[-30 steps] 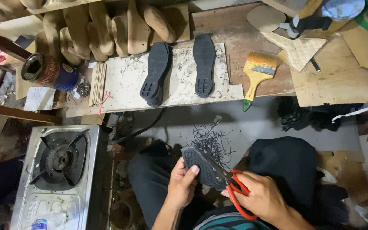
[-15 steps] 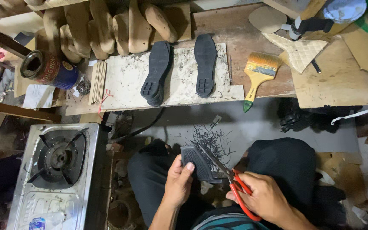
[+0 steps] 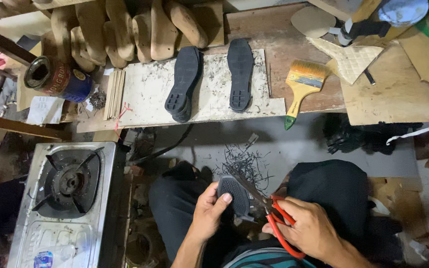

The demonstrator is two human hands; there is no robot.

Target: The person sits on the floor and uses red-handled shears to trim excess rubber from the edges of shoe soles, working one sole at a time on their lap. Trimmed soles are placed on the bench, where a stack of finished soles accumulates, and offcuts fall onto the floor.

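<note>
Over on the left a gas stove (image 3: pixel 65 198) sits idle. At centre, the left hand (image 3: pixel 209 213) is curled around a dark rubber sole (image 3: pixel 234 194) held over the lap, thumb pressed on its tread. The right hand (image 3: pixel 311 231) is closed through red-handled scissors (image 3: pixel 266 211), blades at the sole's edge. This looks like edge trimming; I'd judge the next cut needs the sole turned steadily into the blades.

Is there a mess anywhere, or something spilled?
Yes. Thin dark trimmings lie scattered on the grey floor, just beyond the black sole held in the left hand; the right hand holds red-handled scissors.
</note>
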